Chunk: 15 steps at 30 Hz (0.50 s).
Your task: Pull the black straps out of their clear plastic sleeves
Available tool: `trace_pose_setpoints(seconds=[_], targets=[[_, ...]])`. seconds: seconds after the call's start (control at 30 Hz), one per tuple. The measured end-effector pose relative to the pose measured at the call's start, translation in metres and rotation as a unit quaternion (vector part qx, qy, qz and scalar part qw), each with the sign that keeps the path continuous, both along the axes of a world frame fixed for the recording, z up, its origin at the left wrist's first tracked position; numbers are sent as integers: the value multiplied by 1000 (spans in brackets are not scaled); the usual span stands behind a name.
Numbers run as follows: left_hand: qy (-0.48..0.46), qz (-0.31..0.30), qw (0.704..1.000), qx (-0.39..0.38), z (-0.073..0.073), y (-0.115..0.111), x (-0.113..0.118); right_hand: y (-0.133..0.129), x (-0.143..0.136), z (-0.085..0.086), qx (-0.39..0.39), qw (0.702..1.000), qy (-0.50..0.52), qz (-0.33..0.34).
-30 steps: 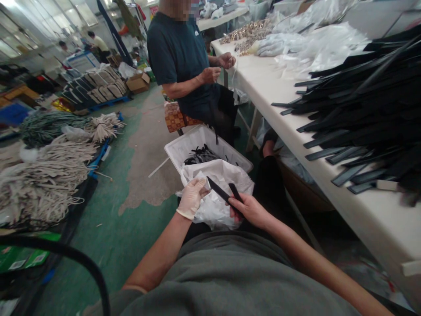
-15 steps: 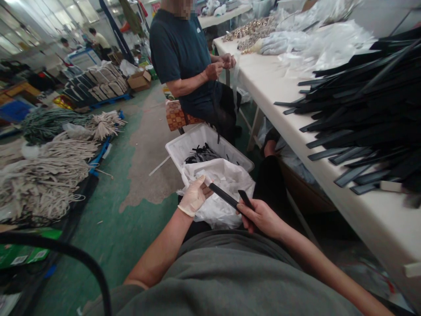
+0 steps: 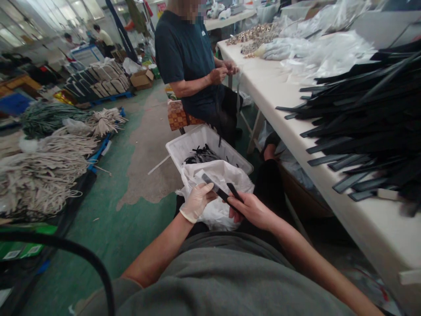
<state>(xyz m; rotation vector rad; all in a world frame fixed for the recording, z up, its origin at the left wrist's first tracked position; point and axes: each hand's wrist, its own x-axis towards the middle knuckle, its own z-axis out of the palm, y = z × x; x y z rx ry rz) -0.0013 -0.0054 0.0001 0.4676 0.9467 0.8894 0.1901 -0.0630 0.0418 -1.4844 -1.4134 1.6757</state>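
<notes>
Head view: bin [image 3: 184,142] (black strips [image 3: 204,154], seemingly)

Windows [image 3: 15,34] at 10 o'clock, bright; pale wall [image 3: 23,49] beneath. Floor [image 3: 108,228]: green, with grey patch [image 3: 141,175] at 9 o'clock. Long pale table [image 3: 269,85] runs from 12 to 4 o'clock; second table [image 3: 235,18] behind, at 12. Checked seat [image 3: 179,115] near 11 o'clock.

There is one gloved left hand [image 3: 196,204], one bare right hand [image 3: 252,211], two held black strip ends [image 3: 233,190], one white floor tub [image 3: 180,148] and three other people [image 3: 184,48]
</notes>
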Motion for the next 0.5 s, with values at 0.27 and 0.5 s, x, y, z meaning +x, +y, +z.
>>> trace_pose_setpoints(seconds=[0.27,0.5], targets=[[11,-2,994,107,25,-9,-5,20,-4,31,116,974,-175,86],[155,217,927,264,79,-15,-79,35,-38,38,157,964,-136,168]])
